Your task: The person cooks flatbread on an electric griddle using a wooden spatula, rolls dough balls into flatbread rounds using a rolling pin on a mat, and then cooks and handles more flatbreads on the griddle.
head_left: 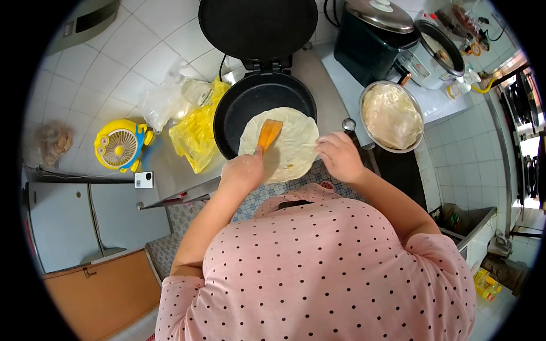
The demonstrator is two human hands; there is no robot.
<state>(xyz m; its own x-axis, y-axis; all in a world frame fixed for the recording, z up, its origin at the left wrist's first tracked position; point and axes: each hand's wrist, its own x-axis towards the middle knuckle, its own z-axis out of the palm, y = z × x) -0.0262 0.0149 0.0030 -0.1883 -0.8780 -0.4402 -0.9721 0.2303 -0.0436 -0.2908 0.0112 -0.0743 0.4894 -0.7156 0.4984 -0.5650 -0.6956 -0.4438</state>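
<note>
A round, pale flatbread (291, 149) overlaps the near right part of a black electric griddle (227, 113) and extends past its front rim toward me. My left hand (243, 171) is closed around the handle of a wooden spatula (269, 135), at the left edge of the bread. The spatula's flat end shows on top of the bread. At the bread's right edge, my right hand (341, 156) has its fingers curled in, the tips pinching the rim. The griddle's lid (259, 28) stands raised behind.
Right of the griddle sits a metal bowl (364, 128) with plastic-covered contents. Behind it are a dark green lidded appliance (361, 54) and a rice cooker (429, 71). Yellow plastic bags (196, 133), a small yellow fan (119, 146) and a phone (144, 179) lie to the left.
</note>
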